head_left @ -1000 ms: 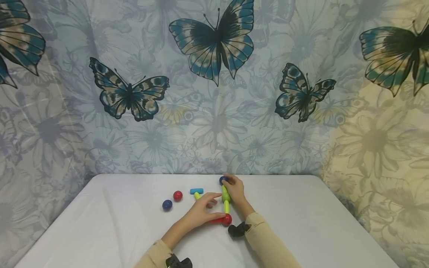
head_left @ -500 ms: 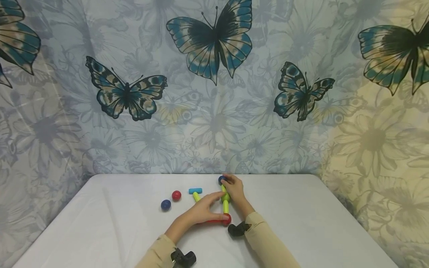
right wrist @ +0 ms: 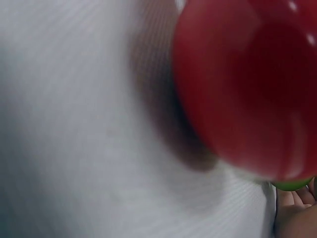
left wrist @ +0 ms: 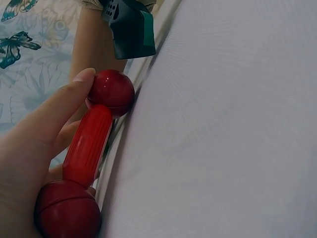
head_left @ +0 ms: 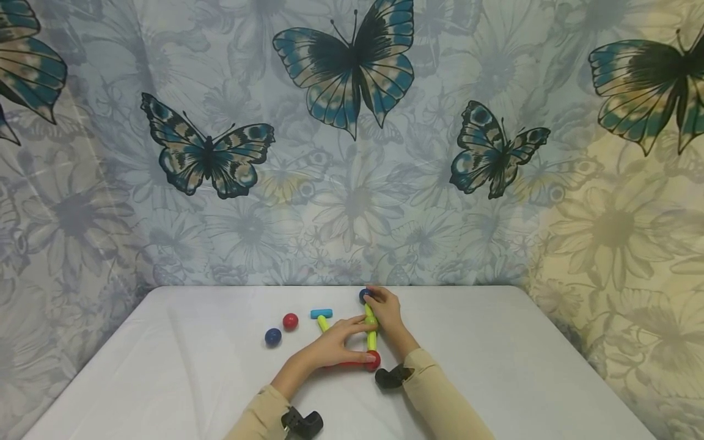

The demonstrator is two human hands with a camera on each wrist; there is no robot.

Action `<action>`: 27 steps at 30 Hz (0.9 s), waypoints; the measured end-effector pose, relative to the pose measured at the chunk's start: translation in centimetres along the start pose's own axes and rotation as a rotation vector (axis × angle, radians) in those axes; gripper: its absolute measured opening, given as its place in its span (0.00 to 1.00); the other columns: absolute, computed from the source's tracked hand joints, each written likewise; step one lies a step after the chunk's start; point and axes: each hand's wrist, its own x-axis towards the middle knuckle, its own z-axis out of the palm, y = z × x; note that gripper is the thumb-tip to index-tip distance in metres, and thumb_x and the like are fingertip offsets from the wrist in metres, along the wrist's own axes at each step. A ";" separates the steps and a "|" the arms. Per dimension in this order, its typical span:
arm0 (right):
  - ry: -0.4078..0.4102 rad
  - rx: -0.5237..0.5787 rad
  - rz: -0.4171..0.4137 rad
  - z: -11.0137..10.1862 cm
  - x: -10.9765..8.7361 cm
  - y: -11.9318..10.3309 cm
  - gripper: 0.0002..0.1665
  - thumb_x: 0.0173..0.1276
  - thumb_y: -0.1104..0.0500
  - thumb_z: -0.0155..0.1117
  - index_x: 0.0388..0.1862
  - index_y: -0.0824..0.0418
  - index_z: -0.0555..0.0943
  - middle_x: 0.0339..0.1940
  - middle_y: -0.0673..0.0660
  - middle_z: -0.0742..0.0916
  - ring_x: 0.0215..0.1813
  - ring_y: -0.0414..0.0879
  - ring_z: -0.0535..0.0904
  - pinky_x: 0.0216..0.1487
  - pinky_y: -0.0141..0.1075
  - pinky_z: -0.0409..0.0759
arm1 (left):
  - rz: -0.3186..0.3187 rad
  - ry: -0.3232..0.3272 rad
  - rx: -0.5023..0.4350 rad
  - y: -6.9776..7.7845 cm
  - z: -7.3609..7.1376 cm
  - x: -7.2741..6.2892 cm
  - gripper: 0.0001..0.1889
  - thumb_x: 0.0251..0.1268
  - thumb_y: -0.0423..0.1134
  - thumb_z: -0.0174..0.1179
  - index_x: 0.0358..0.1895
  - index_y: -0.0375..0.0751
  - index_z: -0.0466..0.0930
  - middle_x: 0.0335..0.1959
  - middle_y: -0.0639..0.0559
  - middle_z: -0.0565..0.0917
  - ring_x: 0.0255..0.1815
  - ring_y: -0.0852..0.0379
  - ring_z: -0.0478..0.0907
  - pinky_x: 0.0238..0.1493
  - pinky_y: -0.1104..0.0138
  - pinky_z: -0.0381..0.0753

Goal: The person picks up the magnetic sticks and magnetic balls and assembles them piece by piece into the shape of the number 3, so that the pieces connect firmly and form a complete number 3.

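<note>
A frame of balls and sticks lies on the white table. In the head view, my left hand (head_left: 330, 347) spans its right side, thumb on the red corner ball (left wrist: 113, 91) and fingertips at the green ball (head_left: 371, 321). A yellow-green stick (head_left: 371, 342) joins these two balls. The left wrist view shows a red stick (left wrist: 89, 144) running from the corner ball to another red ball (left wrist: 67, 213) beside my palm. At the far end, my right hand (head_left: 387, 310) pinches a blue ball (head_left: 364, 296) at the tip of a second yellow-green stick (head_left: 368, 310).
Left of the hands lie a loose red ball (head_left: 290, 321) and a loose blue ball (head_left: 273, 337). A light blue stick (head_left: 321, 313) touches the upper end of another yellow-green stick (head_left: 322, 324), partly covered by my left hand. A butterfly-print cloth (head_left: 352, 244) hangs behind the table.
My left hand's fingers have moved right, from beside the green ball onto it, while the thumb has shifted further onto the red corner ball. The right hand stays at the blue ball.
</note>
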 end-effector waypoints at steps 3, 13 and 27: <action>-0.001 -0.002 -0.010 -0.1 0.1 0.1 0.17 0.66 0.68 0.62 0.54 0.73 0.80 0.55 0.71 0.84 0.61 0.63 0.79 0.61 0.47 0.79 | -0.002 0.000 -0.001 0.1 0.0 0.0 0.32 0.60 0.55 0.65 0.69 0.58 0.70 0.76 0.48 0.61 0.75 0.42 0.60 0.72 0.43 0.62; 0.001 0.004 -0.013 -0.1 0.2 0.4 0.17 0.66 0.69 0.62 0.53 0.73 0.80 0.55 0.72 0.83 0.60 0.63 0.80 0.61 0.46 0.79 | -0.068 0.073 -0.024 0.2 0.0 1.1 0.39 0.59 0.57 0.66 0.73 0.49 0.64 0.67 0.50 0.74 0.63 0.52 0.75 0.65 0.53 0.73; -0.010 0.039 -0.001 -0.2 0.3 0.3 0.17 0.66 0.70 0.62 0.54 0.75 0.79 0.56 0.73 0.83 0.61 0.64 0.79 0.59 0.45 0.80 | -0.091 0.137 0.031 0.1 -0.3 3.5 0.18 0.70 0.45 0.58 0.60 0.48 0.79 0.52 0.47 0.85 0.49 0.49 0.82 0.50 0.60 0.81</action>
